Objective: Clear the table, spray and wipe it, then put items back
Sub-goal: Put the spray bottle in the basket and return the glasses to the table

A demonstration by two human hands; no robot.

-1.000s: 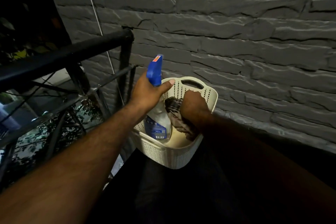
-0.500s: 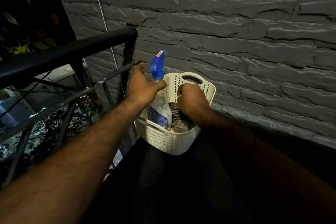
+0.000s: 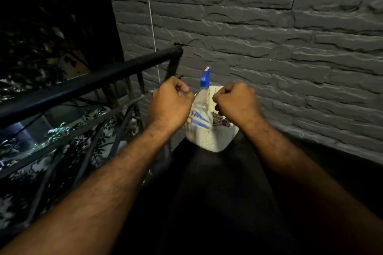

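Head view: a cream plastic basket (image 3: 211, 138) with rows of small perforations in its wall sits at the far end of the dark bench (image 3: 217, 192), close to the grey stone wall (image 3: 269, 27) and near the bench's left edge. Motion blur softens it, and I cannot tell whether its base rests on the bench or hangs just above it. Inside it stands a spray bottle (image 3: 205, 79), upright, with a blue trigger head, a small orange mark at its tip and a pale body with a blue label. Beside the bottle, on the right, a dark patterned cloth (image 3: 220, 119) lies bunched in the basket.

Both hands are clenched at the basket's top. The left hand (image 3: 170, 103) grips the left rim, knuckles up, touching the bottle's shoulder side. The right hand (image 3: 236, 102) grips the right rim, just above the cloth. The bottle's head rises between the two fists.

Left of the bench runs a black metal railing (image 3: 93, 80), with leaves (image 3: 62, 130) below it. A thin white cord (image 3: 152, 23) hangs down the wall.
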